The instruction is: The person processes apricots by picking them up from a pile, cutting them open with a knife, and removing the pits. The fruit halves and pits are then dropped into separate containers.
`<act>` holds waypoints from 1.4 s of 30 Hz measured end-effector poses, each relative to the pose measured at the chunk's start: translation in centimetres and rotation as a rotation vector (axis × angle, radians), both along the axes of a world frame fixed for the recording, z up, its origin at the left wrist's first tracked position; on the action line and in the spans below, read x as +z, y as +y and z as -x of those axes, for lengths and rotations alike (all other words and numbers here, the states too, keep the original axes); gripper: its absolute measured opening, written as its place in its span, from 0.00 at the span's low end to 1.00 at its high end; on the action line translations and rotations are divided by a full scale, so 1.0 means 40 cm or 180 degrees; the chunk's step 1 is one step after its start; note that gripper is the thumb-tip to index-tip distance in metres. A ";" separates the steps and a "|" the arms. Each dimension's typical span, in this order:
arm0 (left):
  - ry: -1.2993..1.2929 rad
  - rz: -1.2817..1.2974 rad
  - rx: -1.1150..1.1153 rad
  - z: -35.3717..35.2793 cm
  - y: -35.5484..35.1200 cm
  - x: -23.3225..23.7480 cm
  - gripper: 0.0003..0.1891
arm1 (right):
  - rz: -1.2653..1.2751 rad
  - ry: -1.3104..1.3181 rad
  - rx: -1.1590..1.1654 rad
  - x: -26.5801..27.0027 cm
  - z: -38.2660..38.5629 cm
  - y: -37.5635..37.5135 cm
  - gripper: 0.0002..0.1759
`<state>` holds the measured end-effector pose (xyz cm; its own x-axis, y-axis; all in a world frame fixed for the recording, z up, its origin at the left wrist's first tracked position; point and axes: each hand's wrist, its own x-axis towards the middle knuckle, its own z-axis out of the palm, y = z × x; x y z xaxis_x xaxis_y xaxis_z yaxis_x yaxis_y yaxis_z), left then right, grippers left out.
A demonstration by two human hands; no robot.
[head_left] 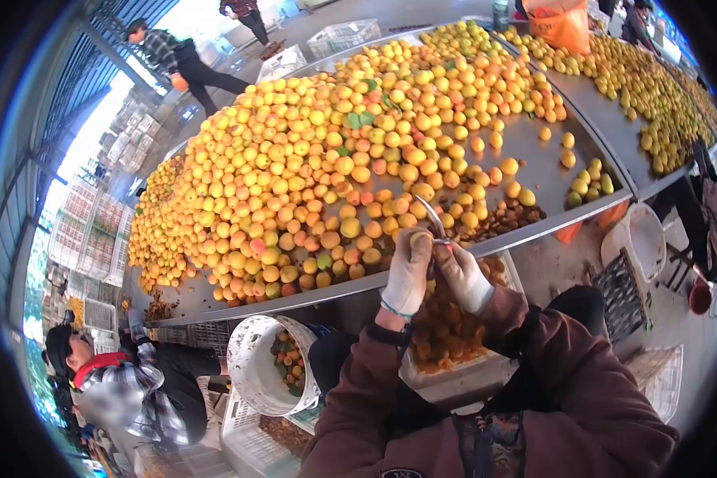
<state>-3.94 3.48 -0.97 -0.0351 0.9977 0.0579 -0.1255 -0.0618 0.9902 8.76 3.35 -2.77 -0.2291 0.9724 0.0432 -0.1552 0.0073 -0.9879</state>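
My left hand (407, 272), in a white glove, is closed with its fingers curled inward at the table's front edge. What it holds, if anything, is hidden by the fingers. Close beside it my right hand (464, 276), also gloved, grips a thin curved metal blade (432, 213) that points up and away. Beyond both hands, yellow-orange apricots (295, 167) cover much of the metal table (534, 147). Brown pits (498, 221) lie heaped just past the right hand. Below the hands, a light crate (446, 389) holds orange pieces of fruit (446, 327).
Left of my legs stands a white bucket (251, 358) with some fruit inside. A co-worker (147, 374) sits at the left; another person (187, 64) walks behind the table. A white tub (644, 239) and an orange bag (558, 25) are at the right.
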 end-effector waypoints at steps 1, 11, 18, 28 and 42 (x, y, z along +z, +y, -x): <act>0.0061 -0.0033 -0.0028 -0.001 -0.002 0.003 0.12 | 0.0116 0.0262 0.0012 -0.013 0.005 -0.001 0.22; 0.0806 -0.0159 0.0685 0.005 0.030 -0.016 0.09 | -0.1216 -0.2346 -0.0341 0.051 -0.060 0.031 0.11; -0.2056 0.0239 0.0015 0.015 0.029 0.007 0.26 | -0.0640 -0.0820 0.0023 0.039 -0.036 0.004 0.15; -0.1839 0.0223 -0.0177 -0.002 0.012 0.015 0.33 | -0.0786 -0.0564 0.0049 0.034 -0.017 -0.023 0.27; -0.0134 0.0244 0.0564 -0.057 0.027 0.026 0.22 | -0.0580 -0.1257 -0.0164 -0.015 -0.013 0.004 0.16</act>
